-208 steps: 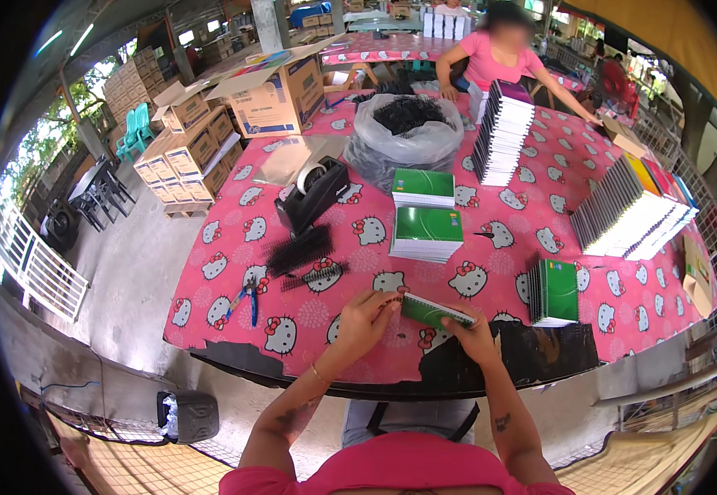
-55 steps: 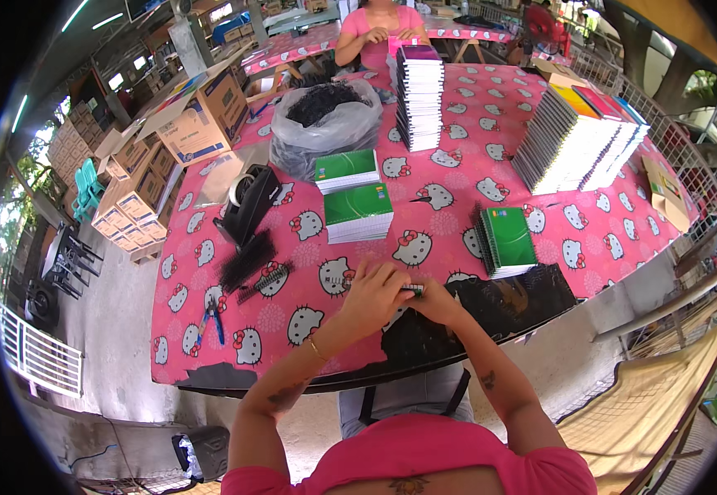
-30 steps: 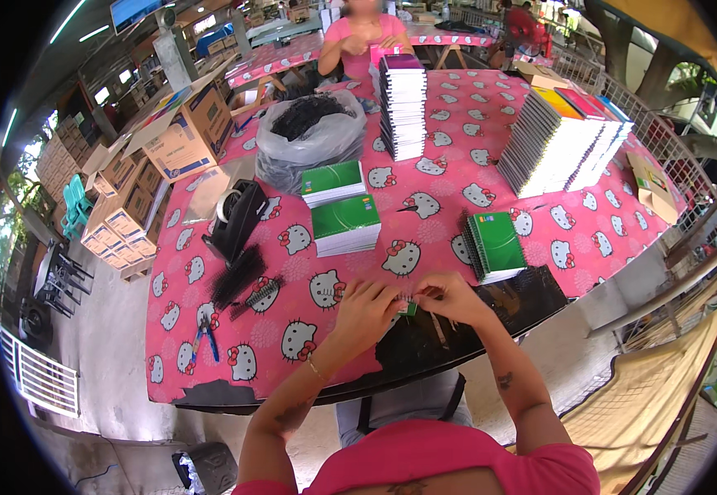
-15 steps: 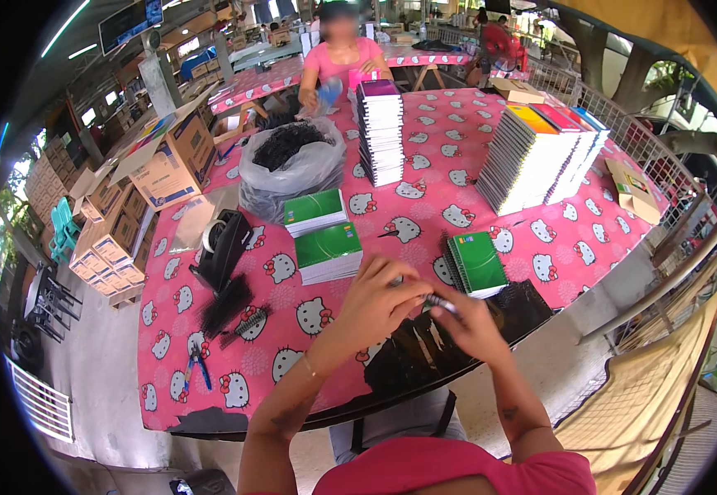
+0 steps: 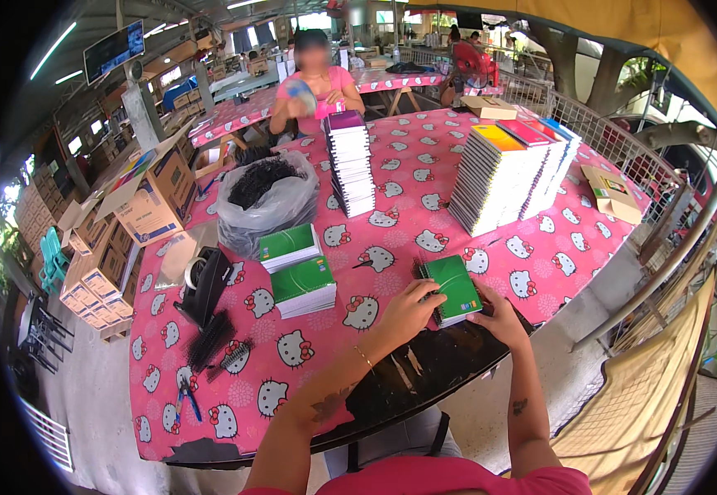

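Note:
A small stack of green spiral notebooks (image 5: 455, 285) lies near the front edge of the table, its coil side to the left. My left hand (image 5: 412, 312) is closed on the coil edge of the top notebook, fingertips on the cover. At the opposite edge, my right hand (image 5: 500, 316) grips the near right corner with the thumb by the cover. Further left sit two green-covered paper piles (image 5: 303, 279), one behind the other. Black plastic coils (image 5: 212, 340) are heaped beside a black tape dispenser (image 5: 205, 289). Blue-handled pliers (image 5: 186, 399) lie near the front left.
A clear bag of black coils (image 5: 267, 216) stands behind the green piles. Tall notebook stacks rise at the back, one purple-topped (image 5: 350, 165), others yellow, red and blue (image 5: 494, 177). A co-worker (image 5: 317, 87) sits across the table. Cartons (image 5: 156, 202) stand left; an open carton (image 5: 610, 194) lies right.
Both hands have moved from in front of the green stack onto it. The small notebook-like item held edge-on between them no longer shows apart. The co-worker's hand has risen with a blurred item.

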{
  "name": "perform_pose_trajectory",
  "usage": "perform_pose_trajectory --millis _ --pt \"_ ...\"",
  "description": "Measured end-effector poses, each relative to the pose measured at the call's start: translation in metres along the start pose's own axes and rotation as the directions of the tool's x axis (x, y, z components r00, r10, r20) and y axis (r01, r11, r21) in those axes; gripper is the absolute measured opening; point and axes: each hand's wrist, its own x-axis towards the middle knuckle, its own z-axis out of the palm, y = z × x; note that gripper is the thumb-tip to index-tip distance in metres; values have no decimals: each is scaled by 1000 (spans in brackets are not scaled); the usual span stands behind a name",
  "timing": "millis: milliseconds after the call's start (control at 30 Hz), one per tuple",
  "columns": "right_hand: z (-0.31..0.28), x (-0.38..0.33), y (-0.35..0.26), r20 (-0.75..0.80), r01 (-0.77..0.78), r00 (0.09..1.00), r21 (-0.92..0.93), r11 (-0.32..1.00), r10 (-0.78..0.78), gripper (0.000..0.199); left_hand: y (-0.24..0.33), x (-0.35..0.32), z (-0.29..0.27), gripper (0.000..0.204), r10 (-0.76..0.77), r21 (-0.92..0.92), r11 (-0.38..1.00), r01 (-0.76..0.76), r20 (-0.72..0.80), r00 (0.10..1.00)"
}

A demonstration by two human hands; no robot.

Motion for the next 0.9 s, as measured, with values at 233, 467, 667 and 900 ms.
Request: perform_pose_trajectory --millis 233,467,667,900 --pt "-1 4 -9 4 -129 992 34 991 129 76 6 0 6 30 -70 35 997 71 -40 997" --pt "2 -18 -22 -317 65 945 -57 996 -80 79 -10 -60 -92 37 -230 297 915 274 -175 957" --pt "55 -17 -67 -350 334 906 251 909 -237 57 -63 -117 -164 28 -277 502 809 306 -133 952" --pt "158 2 -82 -63 242 970 222 945 -233 64 -6 -109 -170 30 -372 438 813 383 -116 921"
